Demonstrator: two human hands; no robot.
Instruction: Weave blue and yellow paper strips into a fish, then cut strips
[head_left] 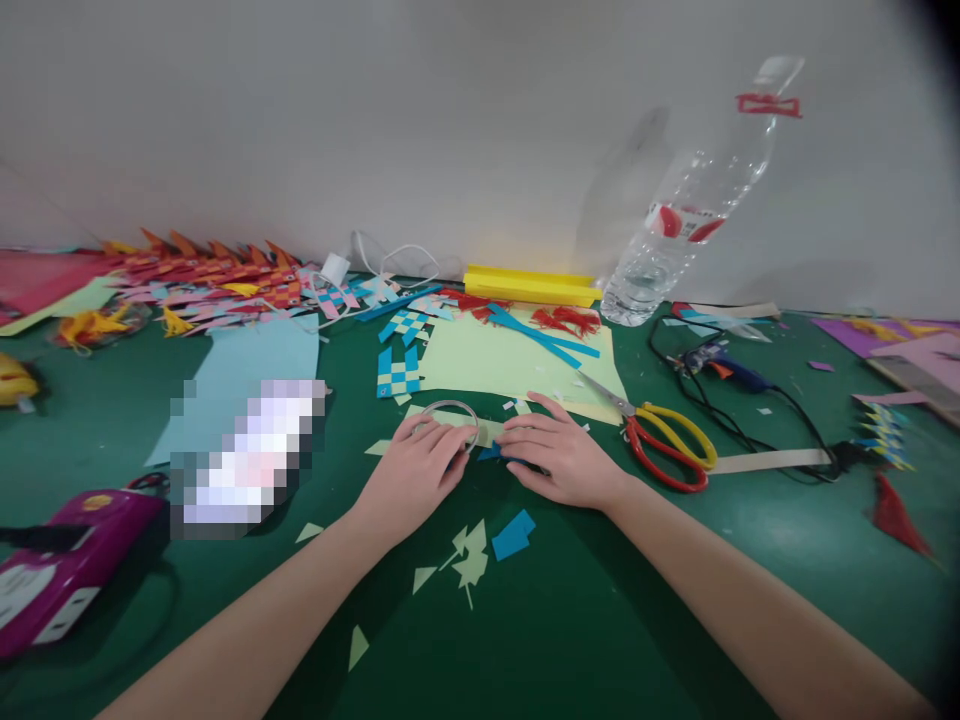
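Note:
My left hand (426,462) has its fingers curled over a thin, clear ring that looks like a roll of tape (459,406). Part of the ring is covered by the fingers. To its right, my right hand (559,452) lies palm down with fingers stretched out over small blue paper pieces (491,452) and beside a pale green strip (489,432). What lies under that palm is hidden. Red and yellow-handled scissors (667,445) rest close to the right wrist. Pale green scraps (471,552) and a blue paper piece (514,535) lie nearer me.
Behind the hands are a pale green sheet (517,355), blue strips (544,335), and woven blue-and-cream paper pieces (398,372). A clear bottle (675,220) leans against the wall. Left are a blurred-out device (251,460) and a magenta box (90,555); right, a black cable (739,420).

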